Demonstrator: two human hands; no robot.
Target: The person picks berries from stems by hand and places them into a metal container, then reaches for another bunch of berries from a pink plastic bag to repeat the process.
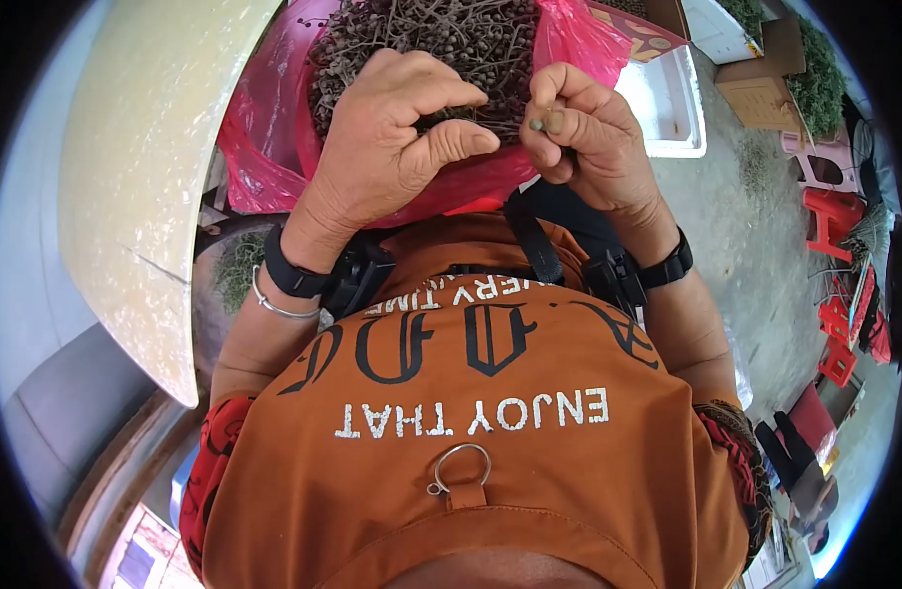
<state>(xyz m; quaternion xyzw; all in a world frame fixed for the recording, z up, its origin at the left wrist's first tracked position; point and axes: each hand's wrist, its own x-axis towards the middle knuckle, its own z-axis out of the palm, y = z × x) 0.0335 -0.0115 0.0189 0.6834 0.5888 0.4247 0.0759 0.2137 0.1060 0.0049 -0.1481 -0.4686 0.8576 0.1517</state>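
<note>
A heap of dry, grey-brown seed heads on thin stalks [426, 34] fills a pink plastic bag [265, 167] in front of me. Over its near left part is my left hand [387, 137], thumb and forefinger apart with a gap between them. Its other fingers are curled out of sight, and I see nothing held in it. Opposite, at the heap's right edge, my right hand [593, 137] is closed in a pinch. A small green round bud [536, 125] shows between its thumb and fingers.
A pale yellow board [147, 177] rises at the left. To the right stand a white foam box [667, 108] and a cardboard box [760, 98] with green plant matter [819, 79]. Farther along are red plastic stools [826, 224] and another person [809, 491] at lower right.
</note>
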